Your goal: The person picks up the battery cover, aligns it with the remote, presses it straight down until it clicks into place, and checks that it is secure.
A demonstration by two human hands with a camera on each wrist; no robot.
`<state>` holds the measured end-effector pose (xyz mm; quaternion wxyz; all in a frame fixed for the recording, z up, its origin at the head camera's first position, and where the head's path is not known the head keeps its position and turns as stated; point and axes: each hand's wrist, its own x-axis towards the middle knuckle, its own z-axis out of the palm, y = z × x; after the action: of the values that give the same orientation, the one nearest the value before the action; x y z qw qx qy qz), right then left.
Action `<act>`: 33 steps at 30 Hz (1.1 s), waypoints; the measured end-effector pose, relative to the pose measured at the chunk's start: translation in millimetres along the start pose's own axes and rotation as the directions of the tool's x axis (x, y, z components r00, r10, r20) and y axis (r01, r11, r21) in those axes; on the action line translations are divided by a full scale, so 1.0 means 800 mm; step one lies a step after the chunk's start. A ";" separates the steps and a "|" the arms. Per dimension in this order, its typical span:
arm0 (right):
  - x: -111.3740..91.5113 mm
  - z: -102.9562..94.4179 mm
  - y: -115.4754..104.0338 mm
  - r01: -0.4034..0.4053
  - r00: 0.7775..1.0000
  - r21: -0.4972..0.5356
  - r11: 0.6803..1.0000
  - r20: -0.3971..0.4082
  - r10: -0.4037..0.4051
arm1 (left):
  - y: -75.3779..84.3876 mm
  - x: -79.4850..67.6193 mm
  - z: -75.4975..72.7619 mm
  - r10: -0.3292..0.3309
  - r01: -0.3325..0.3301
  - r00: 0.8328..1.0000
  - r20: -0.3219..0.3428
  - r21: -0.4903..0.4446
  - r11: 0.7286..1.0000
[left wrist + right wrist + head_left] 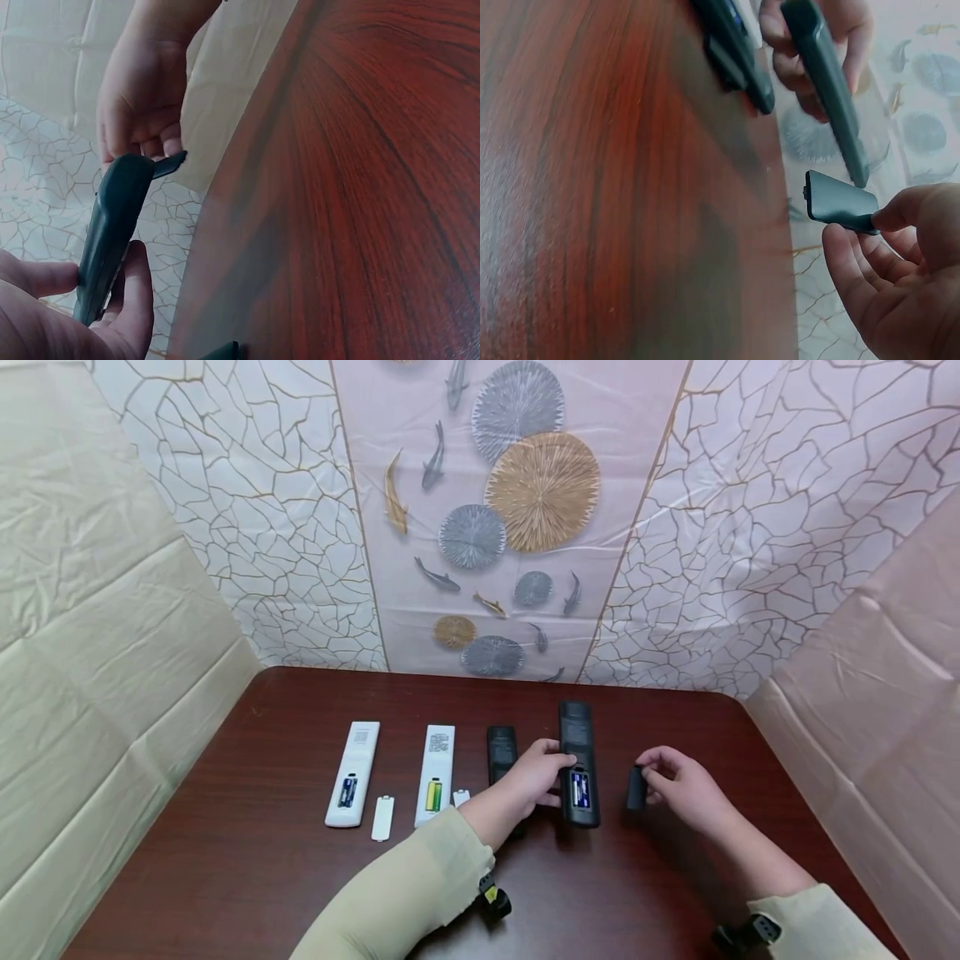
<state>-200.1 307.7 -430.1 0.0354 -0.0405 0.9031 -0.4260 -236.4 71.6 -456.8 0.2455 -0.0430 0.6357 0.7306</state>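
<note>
My left hand [534,774] grips a black remote control [577,735] by its side, back facing up and raised off the table. Its battery compartment is uncovered, with blue batteries [581,790] inside. To the right, my right hand [686,785] pinches a small black battery cover [636,788] between thumb and fingers. In the right wrist view the cover [844,201] hangs apart from the remote [825,90]. The left wrist view shows the remote [112,225] edge-on between my left thumb and fingers.
Left of my hands lie a white remote [362,752] with dark batteries, its white cover [382,818], and another white remote [439,752] with green-yellow batteries. A second white cover [461,797] and a smaller black remote [501,747] are partly hidden by my left arm. The wooden table [247,860] meets fabric walls.
</note>
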 end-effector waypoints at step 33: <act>-0.012 0.037 -0.072 0.078 0.993 0.133 0.988 0.078 -0.089 | 0.000 0.000 0.002 -0.014 0.014 1.000 -0.001 -0.045 0.999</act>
<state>-185.0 249.4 -404.1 0.0580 -0.0936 0.8689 -0.4826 -236.0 73.0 -456.2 0.2492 -0.0535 0.6191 0.7428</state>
